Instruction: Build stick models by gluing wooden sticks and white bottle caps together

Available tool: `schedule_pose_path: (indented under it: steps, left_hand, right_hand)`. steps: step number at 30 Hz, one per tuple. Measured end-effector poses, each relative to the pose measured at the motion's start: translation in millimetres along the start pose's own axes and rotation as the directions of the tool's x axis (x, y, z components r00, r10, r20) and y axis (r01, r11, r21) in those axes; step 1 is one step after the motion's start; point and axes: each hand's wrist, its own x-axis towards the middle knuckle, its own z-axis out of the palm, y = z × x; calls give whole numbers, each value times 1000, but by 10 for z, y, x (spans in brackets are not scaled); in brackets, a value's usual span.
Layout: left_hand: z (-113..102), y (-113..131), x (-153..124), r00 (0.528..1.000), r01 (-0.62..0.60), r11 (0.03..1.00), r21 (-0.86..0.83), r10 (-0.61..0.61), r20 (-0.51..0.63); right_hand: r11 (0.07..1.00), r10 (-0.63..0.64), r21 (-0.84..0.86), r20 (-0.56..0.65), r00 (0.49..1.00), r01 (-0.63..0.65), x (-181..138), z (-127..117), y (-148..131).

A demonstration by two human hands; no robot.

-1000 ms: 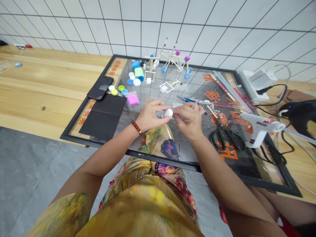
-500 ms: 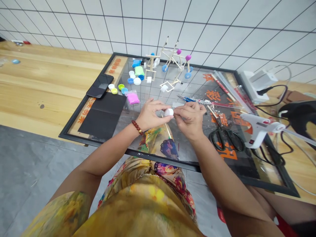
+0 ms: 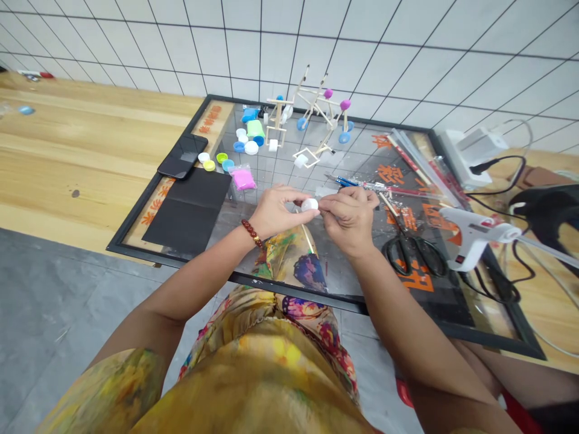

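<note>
My left hand (image 3: 277, 211), a beaded bracelet at its wrist, pinches a white bottle cap (image 3: 310, 205) between thumb and fingers above the glass board. Close at the cap's right side, my right hand (image 3: 349, 218) has its thumb and fingertips pressed together; what they hold, if anything, is too small to make out. A thin wooden stick (image 3: 308, 239) shows just below the two hands. Beyond them stand small wooden stick frames (image 3: 312, 103) with caps and pink balls attached, and a smaller stick frame (image 3: 312, 158) lies nearer.
Loose bottle caps (image 3: 251, 147), a pink clay packet (image 3: 243, 178), a phone (image 3: 183, 157) and black paper (image 3: 190, 211) lie left on the framed board. To the right are black scissors (image 3: 414, 253), a white glue gun (image 3: 474, 235), cables, and a power strip (image 3: 465, 157). Another person's leg shows lower right.
Both hands keep nearly the same place around the white bottle cap. My right hand's fingers have shifted very slightly; the things on the board have not moved.
</note>
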Motion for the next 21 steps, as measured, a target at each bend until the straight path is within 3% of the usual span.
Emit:
schedule_pose_path:
  steps: [8,16,21]
  left_hand:
    - [-67,56,24,994,-18,997,69,10,110]
    - [-6,62,0,996,85,996,-2,-85,27]
    - [-33,72,8,994,41,998,54,-46,99]
  right_hand:
    - [998,34,44,74,997,-38,20,-28,-34]
    - [999,31,-23,39,999,-30,7,-45,-54]
    - [1000,13,-15,63,998,-12,3,-41,-25]
